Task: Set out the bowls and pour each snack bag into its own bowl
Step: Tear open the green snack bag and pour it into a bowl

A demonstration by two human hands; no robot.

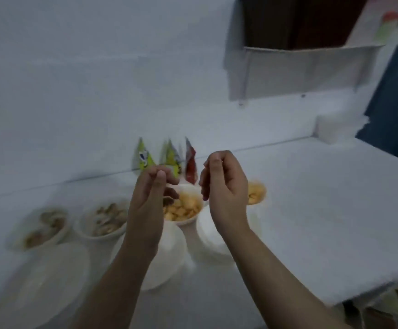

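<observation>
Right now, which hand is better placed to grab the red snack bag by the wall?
Probably the right hand: it hovers empty just right of the red snack bag. The left hand sits nearer the yellow-green bags.

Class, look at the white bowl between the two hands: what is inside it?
The white bowl holds orange-yellow snack pieces. The left hand covers its left part, hiding what lies there.

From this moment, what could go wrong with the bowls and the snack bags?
The left hand and right hand hover just above the bowl of orange snacks; lowering a wrist could tip it. The snack bags stand behind the filled bowls, so reaching over may knock one. The bowls sit close together, so poured snacks could mix.
</observation>
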